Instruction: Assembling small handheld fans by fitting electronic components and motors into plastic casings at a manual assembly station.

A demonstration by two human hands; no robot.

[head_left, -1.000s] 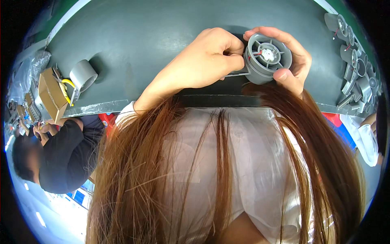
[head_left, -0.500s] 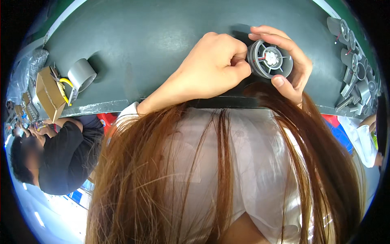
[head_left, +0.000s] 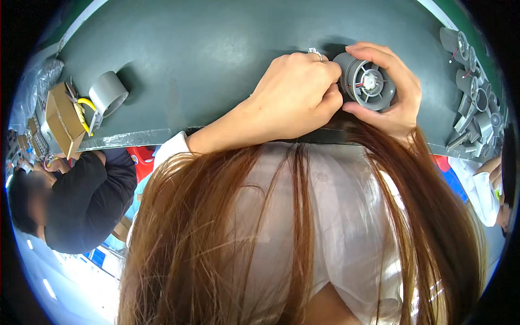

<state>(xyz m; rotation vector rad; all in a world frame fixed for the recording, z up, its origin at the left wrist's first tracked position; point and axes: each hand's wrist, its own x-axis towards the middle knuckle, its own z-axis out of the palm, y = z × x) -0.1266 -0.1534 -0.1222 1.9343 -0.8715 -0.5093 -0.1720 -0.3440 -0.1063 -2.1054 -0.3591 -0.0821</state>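
Note:
A grey cylindrical fan housing (head_left: 354,65) faces up and toward me, with spokes and a pale hub with a bit of red wire showing in its opening. My right hand (head_left: 403,81) curls around its right side, thumb at the lower rim and fingers at the upper rim. Against the housing's left side presses my left hand (head_left: 303,95), closed with its thumb against the bent fingers. Whatever those fingers pinch is hidden. A ring (head_left: 315,52) shows on the left hand.
On the dark green table (head_left: 206,49), a grey tube (head_left: 108,92) stands at left beside yellow-handled pliers (head_left: 86,111) and a cardboard box (head_left: 63,122). Several grey fan parts (head_left: 482,119) are heaped at right. A person in a dark shirt (head_left: 81,203) sits at left.
Both hands and the housing have shifted slightly right. The housing has tilted, showing more of its left wall. My right thumb has moved along the rim.

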